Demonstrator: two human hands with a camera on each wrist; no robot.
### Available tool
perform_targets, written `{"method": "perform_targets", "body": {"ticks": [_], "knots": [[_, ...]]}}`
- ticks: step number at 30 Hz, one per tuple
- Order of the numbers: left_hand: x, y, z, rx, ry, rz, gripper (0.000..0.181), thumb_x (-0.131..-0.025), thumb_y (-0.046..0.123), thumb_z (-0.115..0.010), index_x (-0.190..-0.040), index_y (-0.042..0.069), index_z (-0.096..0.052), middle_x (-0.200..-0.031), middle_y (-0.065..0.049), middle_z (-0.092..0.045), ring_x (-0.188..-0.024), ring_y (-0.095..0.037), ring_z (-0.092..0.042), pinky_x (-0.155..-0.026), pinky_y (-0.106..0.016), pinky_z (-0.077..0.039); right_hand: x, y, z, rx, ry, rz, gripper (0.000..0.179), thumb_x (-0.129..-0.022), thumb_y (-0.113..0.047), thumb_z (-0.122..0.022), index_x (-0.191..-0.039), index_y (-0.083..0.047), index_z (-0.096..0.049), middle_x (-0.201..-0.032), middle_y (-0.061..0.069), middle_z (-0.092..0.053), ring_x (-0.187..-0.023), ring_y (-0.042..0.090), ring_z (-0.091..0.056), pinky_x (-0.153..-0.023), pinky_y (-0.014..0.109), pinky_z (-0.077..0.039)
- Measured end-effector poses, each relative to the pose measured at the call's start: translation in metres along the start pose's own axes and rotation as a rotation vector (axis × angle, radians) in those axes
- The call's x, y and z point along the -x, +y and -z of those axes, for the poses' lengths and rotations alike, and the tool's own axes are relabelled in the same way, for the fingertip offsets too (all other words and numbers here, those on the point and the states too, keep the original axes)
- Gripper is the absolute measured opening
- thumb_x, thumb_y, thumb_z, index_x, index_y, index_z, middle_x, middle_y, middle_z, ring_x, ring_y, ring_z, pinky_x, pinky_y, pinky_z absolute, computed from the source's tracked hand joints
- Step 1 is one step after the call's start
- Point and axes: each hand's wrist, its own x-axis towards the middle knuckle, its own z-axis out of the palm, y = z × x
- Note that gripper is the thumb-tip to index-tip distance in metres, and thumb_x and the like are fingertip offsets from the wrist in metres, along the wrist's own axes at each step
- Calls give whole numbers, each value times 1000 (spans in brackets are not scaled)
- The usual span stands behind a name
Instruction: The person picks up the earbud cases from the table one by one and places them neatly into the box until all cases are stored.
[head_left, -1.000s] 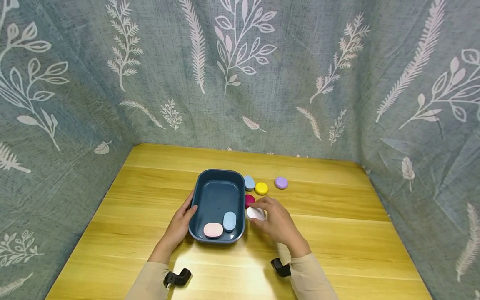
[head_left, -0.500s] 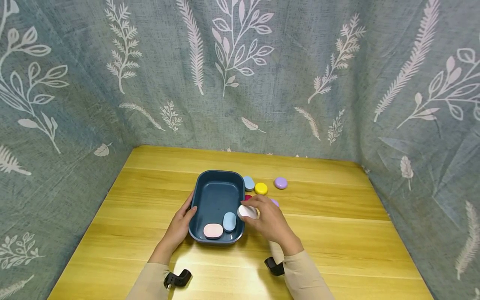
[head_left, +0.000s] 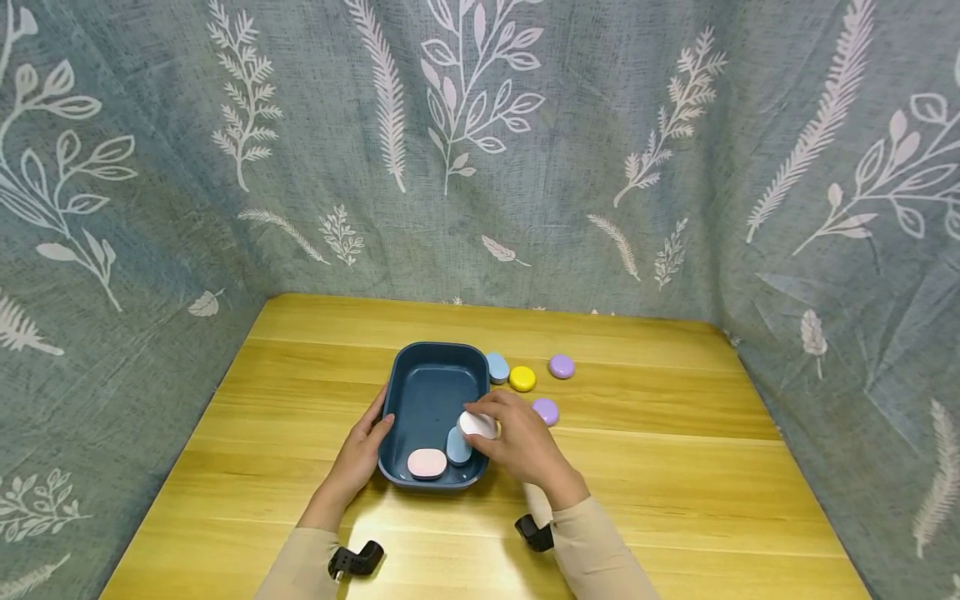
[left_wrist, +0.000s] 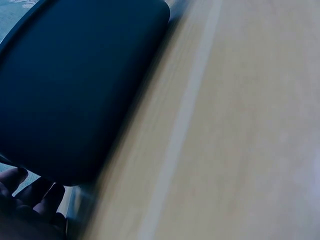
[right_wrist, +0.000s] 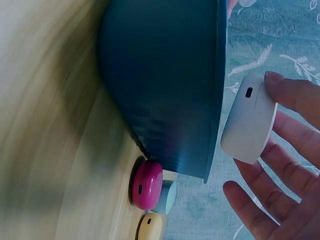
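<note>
My right hand (head_left: 521, 442) pinches a white earbud charging case (head_left: 478, 426) between thumb and fingers, over the right side of a dark blue plastic bin (head_left: 427, 392). A port shows on the case's edge in the right wrist view. Below it in the bin lie a light blue case (head_left: 456, 452), partly covered in the head view, and a pale pink case (head_left: 427, 463). My left hand (head_left: 356, 458) grips the bin's left side, thumb at the rim and fingers along the outer wall. Its fingers appear dark in the left wrist view.
On the wooden table right of the bin lie a light blue case (head_left: 497, 367), a yellow case (head_left: 522, 378) and two purple cases, one farther back (head_left: 562, 366) and one nearer (head_left: 546, 412). A magenta case (right_wrist: 147, 185) beside the bin shows only in the right wrist view.
My right hand has carried the white case left from the table, across the bin's right rim. The nearer purple case has come into sight; the magenta one is now covered. My left hand stays put.
</note>
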Motion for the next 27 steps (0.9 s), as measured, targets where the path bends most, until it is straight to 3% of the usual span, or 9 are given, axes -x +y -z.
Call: {"method": "perform_targets", "body": {"ticks": [6,27], "knots": [[0,-1,1,1,-1,3,57,-113,29,-42,-166,37,-21,-175,4,-15,-163,-26,-10,-129,-52,-17,-4,-3,-5,-7,-20,3,43,-88,-28,-84,-127,-10,-75,-119,1,-68,-111,19,-63,-91,37,-51],[0,1,1,45,-21,0,58,-113,32,-43,-166,37,-20,-175,4,-14,-162,-25,-12,-127,-48,-21,-18,-10,-27,-12,-53,0,42,-91,-33,-81,-129,-15,-75,-120,-1,-67,-110,17,-64,-90,35,-57]]}}
